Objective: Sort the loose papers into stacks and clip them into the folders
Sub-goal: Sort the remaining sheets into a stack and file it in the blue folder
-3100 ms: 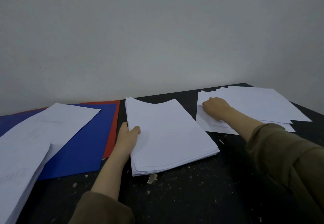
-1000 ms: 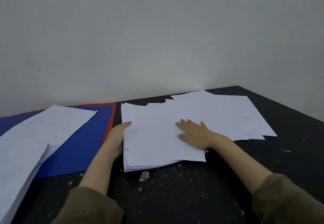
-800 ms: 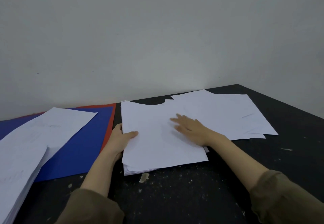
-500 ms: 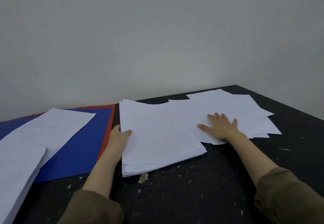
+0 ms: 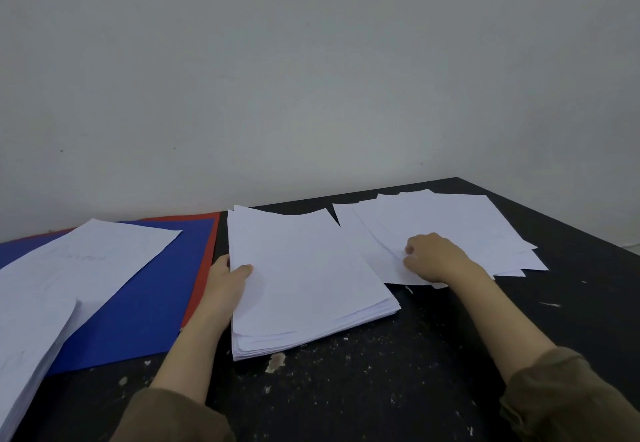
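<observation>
The left hand [image 5: 223, 284] grips the paper stack [image 5: 304, 279] at its left edge. The right hand's [image 5: 438, 258] curled fingers [image 5: 410, 261] pinch loose sheets [image 5: 450, 227] near the counter's [image 5: 571, 289] far right corner.

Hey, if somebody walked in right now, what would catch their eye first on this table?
Probably the thick white paper stack at the centre of the black table, with the left hand gripping its left edge. To its right, the right hand rests with curled fingers on the fanned loose sheets. At far left, a blue folder lies over a red folder.
</observation>
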